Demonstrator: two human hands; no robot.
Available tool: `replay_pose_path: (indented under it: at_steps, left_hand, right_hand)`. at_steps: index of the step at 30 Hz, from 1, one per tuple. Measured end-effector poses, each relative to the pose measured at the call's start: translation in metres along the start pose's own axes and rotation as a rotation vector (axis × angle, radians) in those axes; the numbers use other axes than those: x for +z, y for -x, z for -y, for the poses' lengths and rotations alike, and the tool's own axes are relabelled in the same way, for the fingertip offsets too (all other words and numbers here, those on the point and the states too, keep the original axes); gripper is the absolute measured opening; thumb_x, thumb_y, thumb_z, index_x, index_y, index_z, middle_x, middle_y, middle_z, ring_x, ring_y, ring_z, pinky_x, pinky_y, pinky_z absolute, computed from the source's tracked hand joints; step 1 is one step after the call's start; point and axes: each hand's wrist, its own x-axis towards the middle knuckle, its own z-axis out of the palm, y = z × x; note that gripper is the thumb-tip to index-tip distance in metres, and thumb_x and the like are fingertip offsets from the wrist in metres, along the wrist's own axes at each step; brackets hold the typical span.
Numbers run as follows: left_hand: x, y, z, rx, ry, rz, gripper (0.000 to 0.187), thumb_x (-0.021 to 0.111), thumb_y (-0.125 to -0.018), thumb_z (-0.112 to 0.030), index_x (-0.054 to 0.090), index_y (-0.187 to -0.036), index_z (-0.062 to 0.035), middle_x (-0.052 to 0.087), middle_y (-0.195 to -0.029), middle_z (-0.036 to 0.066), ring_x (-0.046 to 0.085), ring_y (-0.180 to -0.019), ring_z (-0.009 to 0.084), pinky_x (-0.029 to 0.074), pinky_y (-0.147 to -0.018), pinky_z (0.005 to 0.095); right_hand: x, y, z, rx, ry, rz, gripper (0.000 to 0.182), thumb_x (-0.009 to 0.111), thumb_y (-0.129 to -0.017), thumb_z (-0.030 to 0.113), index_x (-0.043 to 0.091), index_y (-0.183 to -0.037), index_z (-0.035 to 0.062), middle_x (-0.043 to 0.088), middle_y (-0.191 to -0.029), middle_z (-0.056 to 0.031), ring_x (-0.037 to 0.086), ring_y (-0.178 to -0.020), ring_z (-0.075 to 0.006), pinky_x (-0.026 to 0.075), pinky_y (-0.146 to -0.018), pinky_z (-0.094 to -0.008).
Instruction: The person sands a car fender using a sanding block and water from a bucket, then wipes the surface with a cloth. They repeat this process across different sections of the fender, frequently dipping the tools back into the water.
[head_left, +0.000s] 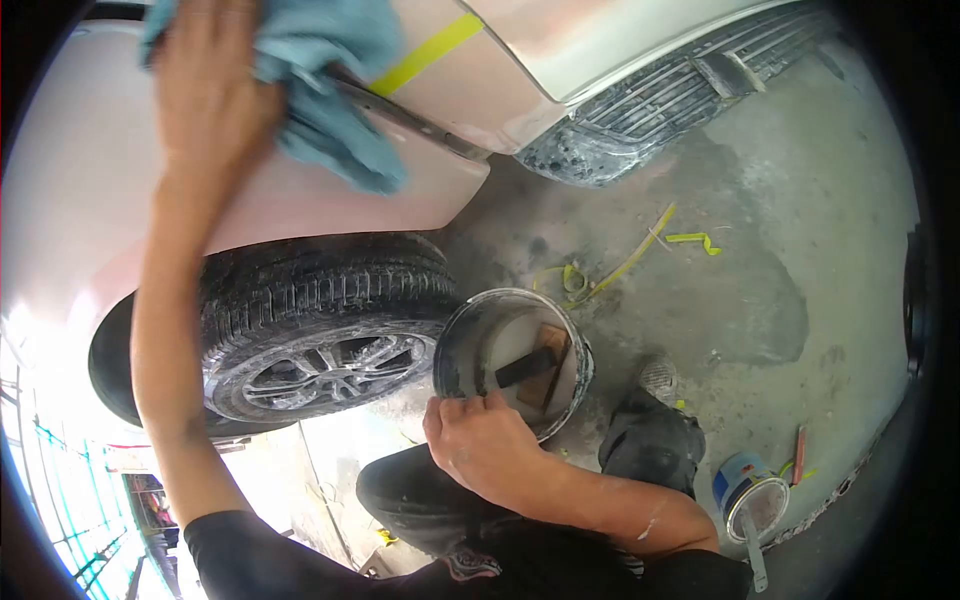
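Note:
My left hand (215, 85), slightly blurred, presses a crumpled blue cloth (335, 45) against the pale car body panel (330, 200) at the top left. Part of the cloth hangs over a dark trim strip (415, 125). Lower down, my right hand (480, 440) has its fingers curled over the near rim of a bucket (584, 395). Inside the bucket lie a black block (525, 368) and a brown, wood-like block (553, 345). My right fingertips are close to the black block; whether they touch it is hard to tell.
A dusty car wheel (330, 335) stands left of the bucket. Yellow tape strips (632, 262) lie on the concrete floor (730, 300). A side step (690, 95) runs along the car. At lower right stands a paint can (755, 495) with a scraper-like tool (754, 555), beside a red-handled object (799, 455).

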Motion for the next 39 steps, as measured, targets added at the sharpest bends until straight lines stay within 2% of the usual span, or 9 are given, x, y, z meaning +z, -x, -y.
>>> replay_pose_path:
  at_steps: [6, 9, 13, 16, 19, 23, 28, 34, 39]
  left_hand:
    - [-0.033, -0.047, 0.109, -0.42, 0.175, -0.16, 0.067, 0.059, -0.086, -0.004, 0.049, -0.152, -0.0028, 0.05, -0.154, 0.022, 0.048, -0.142, 0.0404, 0.037, -0.118, 0.0487]
    - [-0.037, -0.049, 0.08, -0.197, 0.275, -0.434, 0.065, 0.06, -0.083, -0.002, 0.055, -0.148, -0.0038, 0.054, -0.152, 0.021, 0.052, -0.139, 0.042, 0.037, -0.119, 0.0491]
    - [-0.017, -0.011, -0.058, 0.272, 0.404, -0.109, 0.069, 0.061, -0.086, -0.008, 0.047, -0.153, -0.0073, 0.047, -0.156, 0.012, 0.05, -0.138, 0.0285, 0.04, -0.117, 0.0513]
    - [0.024, 0.024, -0.142, 0.27, 0.347, 0.26, 0.072, 0.059, -0.087, -0.014, 0.041, -0.156, -0.0046, 0.045, -0.159, 0.011, 0.047, -0.141, 0.0233, 0.043, -0.112, 0.0387]
    - [0.053, 0.038, -0.183, 0.469, 0.356, 0.462, 0.071, 0.053, -0.092, -0.017, 0.036, -0.159, -0.0027, 0.041, -0.162, 0.01, 0.046, -0.143, 0.0225, 0.038, -0.117, 0.0453]
    - [0.091, 0.062, -0.233, 0.711, 0.072, 0.323, 0.068, 0.051, -0.094, -0.021, 0.039, -0.155, 0.0061, 0.04, -0.162, 0.013, 0.039, -0.148, 0.0253, 0.026, -0.124, 0.0431]
    - [0.125, 0.086, -0.29, 0.772, -0.128, 0.394, 0.065, 0.052, -0.094, -0.028, 0.049, -0.148, 0.0075, 0.044, -0.159, 0.015, 0.035, -0.149, 0.0299, 0.018, -0.127, 0.0434]
    - [0.078, 0.094, -0.245, 0.956, -0.102, 0.598, 0.058, 0.054, -0.094, -0.027, 0.056, -0.145, 0.0005, 0.056, -0.149, 0.01, 0.04, -0.144, 0.0279, 0.023, -0.124, 0.0385]
    - [0.042, 0.128, -0.162, 0.627, 0.374, 0.521, 0.056, 0.056, -0.09, -0.017, 0.056, -0.143, 0.0004, 0.057, -0.146, 0.013, 0.046, -0.14, 0.0291, 0.031, -0.12, 0.045]
  right_hand:
    - [0.004, 0.01, 0.004, -0.015, 0.029, 0.017, 0.033, 0.067, -0.082, 0.016, 0.068, -0.108, -0.0038, 0.066, -0.081, -0.008, 0.067, -0.07, -0.0208, 0.053, -0.064, -0.0359]
    - [0.007, 0.013, 0.003, -0.006, 0.031, -0.03, 0.032, 0.067, -0.082, 0.017, 0.068, -0.107, -0.003, 0.065, -0.08, -0.0078, 0.068, -0.069, -0.021, 0.053, -0.061, -0.0363]
    - [0.005, 0.017, -0.001, 0.005, 0.0, -0.077, 0.031, 0.067, -0.082, 0.017, 0.069, -0.106, -0.0026, 0.066, -0.08, -0.0081, 0.068, -0.068, -0.0216, 0.053, -0.06, -0.0375]
    - [0.005, 0.022, 0.0, 0.007, 0.003, -0.079, 0.031, 0.067, -0.082, 0.017, 0.069, -0.105, -0.0028, 0.065, -0.08, -0.0086, 0.068, -0.068, -0.0224, 0.053, -0.061, -0.0382]
    - [0.0, 0.024, -0.002, 0.038, 0.002, -0.084, 0.032, 0.067, -0.081, 0.016, 0.07, -0.106, -0.0034, 0.065, -0.079, -0.0089, 0.067, -0.068, -0.0228, 0.054, -0.062, -0.0387]
    - [-0.008, 0.028, -0.008, 0.053, 0.039, -0.156, 0.015, 0.065, -0.084, 0.014, 0.069, -0.091, 0.0016, 0.065, -0.076, -0.0069, 0.065, -0.065, -0.0208, 0.047, -0.058, -0.0392]
    - [-0.018, 0.032, -0.014, 0.092, 0.037, -0.063, 0.033, 0.068, -0.083, 0.014, 0.069, -0.11, -0.0038, 0.064, -0.078, -0.0075, 0.066, -0.067, -0.0219, 0.053, -0.064, -0.0391]
    - [-0.005, 0.032, -0.011, 0.135, 0.088, -0.125, 0.03, 0.068, -0.083, 0.013, 0.069, -0.109, -0.0014, 0.066, -0.08, -0.0082, 0.068, -0.069, -0.0232, 0.054, -0.062, -0.0384]
    - [-0.002, 0.022, -0.009, 0.101, 0.09, -0.054, 0.029, 0.069, -0.083, 0.016, 0.069, -0.107, 0.0, 0.068, -0.082, -0.0092, 0.071, -0.07, -0.0239, 0.056, -0.062, -0.0369]
